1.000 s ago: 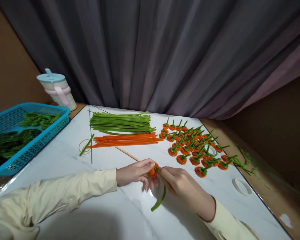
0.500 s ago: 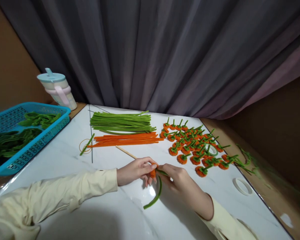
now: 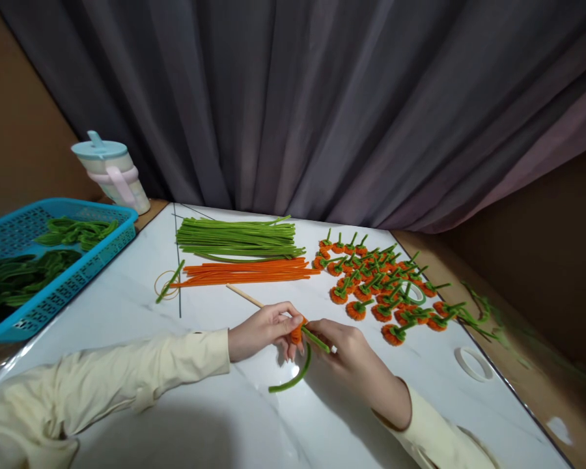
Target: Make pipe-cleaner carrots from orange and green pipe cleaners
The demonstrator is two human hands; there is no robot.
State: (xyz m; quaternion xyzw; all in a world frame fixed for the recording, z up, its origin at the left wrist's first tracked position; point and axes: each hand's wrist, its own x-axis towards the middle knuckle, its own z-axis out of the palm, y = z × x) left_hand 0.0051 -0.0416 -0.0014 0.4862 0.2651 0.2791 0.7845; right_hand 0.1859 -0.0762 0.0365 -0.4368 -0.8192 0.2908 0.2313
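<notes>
Between thumb and fingers, my left hand (image 3: 268, 331) grips a small orange pipe-cleaner pumpkin (image 3: 297, 333). A green pipe cleaner (image 3: 316, 339) comes out of it, one straight part pointing right and a longer end curving down over the table. My right hand (image 3: 344, 342) is closed at the pumpkin's right side, its fingers bent around the green pipe cleaner; its fingertips are partly hidden. A thin wooden stick (image 3: 244, 296) reaches out from behind my left hand. Beyond my hands lie bundles of orange pipe cleaners (image 3: 249, 271) and green pipe cleaners (image 3: 237, 238).
Several finished pumpkins (image 3: 356, 310) with green stems stand to the right, with a green tape roll (image 3: 413, 293) among them. A white tape roll (image 3: 473, 365) lies nearer the right edge. On the left are a blue basket (image 3: 95, 257), a lidded cup (image 3: 114, 176) and rubber bands (image 3: 157, 286).
The loose curved green end has swung left and slightly up. More of the straight green part shows as my right fingers shift; my left hand stays nearly in place.
</notes>
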